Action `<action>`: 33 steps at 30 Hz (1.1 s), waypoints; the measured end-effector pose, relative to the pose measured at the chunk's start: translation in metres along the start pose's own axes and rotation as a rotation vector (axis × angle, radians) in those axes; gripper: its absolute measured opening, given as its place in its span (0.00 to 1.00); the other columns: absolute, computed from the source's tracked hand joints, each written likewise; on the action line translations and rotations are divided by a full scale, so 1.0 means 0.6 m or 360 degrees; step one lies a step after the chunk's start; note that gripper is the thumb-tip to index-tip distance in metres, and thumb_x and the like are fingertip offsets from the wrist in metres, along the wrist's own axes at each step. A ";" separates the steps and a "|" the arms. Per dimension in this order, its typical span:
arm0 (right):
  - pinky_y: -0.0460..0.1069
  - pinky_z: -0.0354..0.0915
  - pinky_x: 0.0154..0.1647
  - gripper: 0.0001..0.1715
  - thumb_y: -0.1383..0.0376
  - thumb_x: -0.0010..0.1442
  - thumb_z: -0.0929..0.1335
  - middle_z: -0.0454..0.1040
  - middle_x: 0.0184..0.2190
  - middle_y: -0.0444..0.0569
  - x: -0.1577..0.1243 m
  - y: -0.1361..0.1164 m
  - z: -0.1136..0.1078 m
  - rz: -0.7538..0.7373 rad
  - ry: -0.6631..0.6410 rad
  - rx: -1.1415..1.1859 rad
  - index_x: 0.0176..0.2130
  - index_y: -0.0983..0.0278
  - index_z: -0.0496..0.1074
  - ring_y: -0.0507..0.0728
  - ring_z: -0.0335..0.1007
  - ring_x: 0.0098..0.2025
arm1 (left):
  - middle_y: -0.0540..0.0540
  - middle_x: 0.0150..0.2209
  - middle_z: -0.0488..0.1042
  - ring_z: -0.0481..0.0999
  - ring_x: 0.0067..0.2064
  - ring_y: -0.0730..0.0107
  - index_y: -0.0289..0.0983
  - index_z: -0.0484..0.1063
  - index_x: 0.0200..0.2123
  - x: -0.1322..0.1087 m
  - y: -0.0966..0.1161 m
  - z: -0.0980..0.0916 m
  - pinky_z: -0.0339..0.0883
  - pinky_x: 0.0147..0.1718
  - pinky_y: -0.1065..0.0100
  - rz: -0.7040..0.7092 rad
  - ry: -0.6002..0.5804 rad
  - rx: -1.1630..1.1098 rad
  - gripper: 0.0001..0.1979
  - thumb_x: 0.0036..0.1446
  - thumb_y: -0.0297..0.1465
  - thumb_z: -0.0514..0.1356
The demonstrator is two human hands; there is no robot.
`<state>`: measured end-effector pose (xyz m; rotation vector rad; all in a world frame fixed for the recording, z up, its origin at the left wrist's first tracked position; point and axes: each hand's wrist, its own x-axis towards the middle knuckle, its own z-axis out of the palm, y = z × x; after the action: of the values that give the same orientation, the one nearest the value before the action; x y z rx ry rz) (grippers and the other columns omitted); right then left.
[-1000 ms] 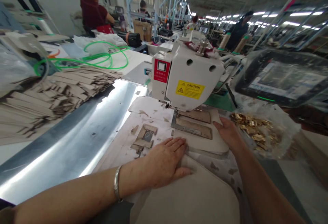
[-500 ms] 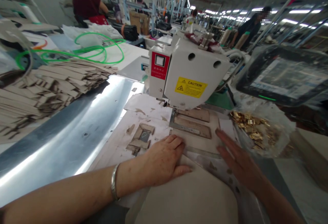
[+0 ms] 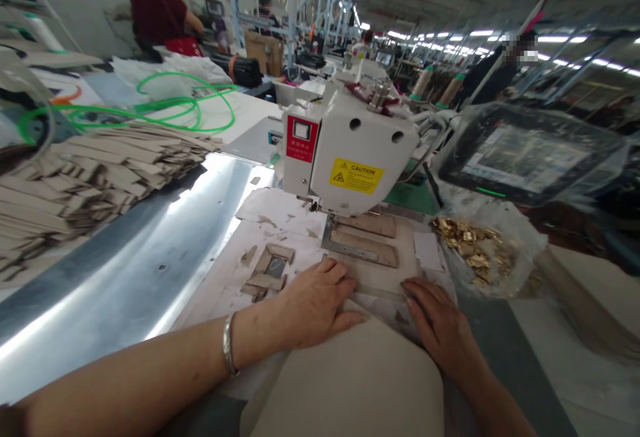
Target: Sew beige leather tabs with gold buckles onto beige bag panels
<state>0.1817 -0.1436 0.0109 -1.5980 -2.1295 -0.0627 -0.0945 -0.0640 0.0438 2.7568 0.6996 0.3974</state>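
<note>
A beige panel (image 3: 363,275) lies flat under the machine head, with a metal clamp frame (image 3: 345,249) pressing on it around beige strips. My left hand (image 3: 317,303) rests at the panel's near left edge, fingers together and thumb apart. At its near right corner, my right hand (image 3: 440,320) touches with outstretched fingertips. Neither hand grips anything that I can see. Between my forearms a larger beige sheet (image 3: 350,383) spreads toward me, my left thumb at its top edge. The white sewing machine head (image 3: 363,143) stands just beyond the clamp.
Beige strips (image 3: 100,183) are heaped on the left beside a shiny metal plate (image 3: 165,250). A bag of gold metal pieces (image 3: 473,247) and stacked beige panels (image 3: 590,290) sit right, below a plastic-wrapped screen (image 3: 520,157). Green tubing (image 3: 200,107) lies behind; other people work farther back.
My right hand has come down and toward me, from the panel's right side to its near right corner. My left hand stays at the near left edge. The camera view has shifted slightly.
</note>
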 end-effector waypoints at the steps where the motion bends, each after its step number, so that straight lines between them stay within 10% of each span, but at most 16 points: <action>1: 0.58 0.67 0.52 0.15 0.64 0.67 0.61 0.73 0.48 0.56 -0.002 0.001 0.001 0.0005 0.0004 0.0015 0.50 0.64 0.70 0.62 0.68 0.51 | 0.40 0.43 0.69 0.66 0.47 0.56 0.34 0.71 0.47 0.000 0.001 -0.001 0.63 0.51 0.57 -0.0009 -0.0005 0.0000 0.22 0.65 0.46 0.52; 12: 0.58 0.70 0.46 0.10 0.66 0.65 0.61 0.74 0.39 0.54 0.028 0.011 0.013 0.0308 0.0059 0.0120 0.42 0.61 0.71 0.61 0.72 0.44 | 0.42 0.45 0.69 0.67 0.49 0.54 0.37 0.71 0.49 0.004 0.005 -0.006 0.64 0.52 0.53 -0.0085 -0.0042 -0.0069 0.19 0.65 0.44 0.54; 19: 0.61 0.63 0.58 0.11 0.65 0.61 0.61 0.64 0.58 0.65 0.071 0.043 0.032 0.0363 -0.0115 -0.0033 0.44 0.65 0.65 0.66 0.61 0.62 | 0.41 0.46 0.69 0.66 0.51 0.53 0.37 0.71 0.49 0.003 0.005 -0.003 0.63 0.54 0.51 -0.0140 -0.0088 -0.0080 0.18 0.64 0.43 0.55; 33: 0.57 0.66 0.50 0.08 0.66 0.59 0.64 0.64 0.63 0.61 0.104 0.032 0.009 0.0544 -0.0364 -0.0140 0.41 0.60 0.63 0.64 0.74 0.51 | 0.41 0.45 0.69 0.67 0.50 0.54 0.37 0.72 0.47 0.003 0.013 -0.011 0.64 0.53 0.52 -0.0147 -0.0095 -0.0060 0.17 0.65 0.42 0.53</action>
<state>0.1848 -0.0800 0.0263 -2.0862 -2.0047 0.1464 -0.0916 -0.0686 0.0528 2.6770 0.7928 0.3047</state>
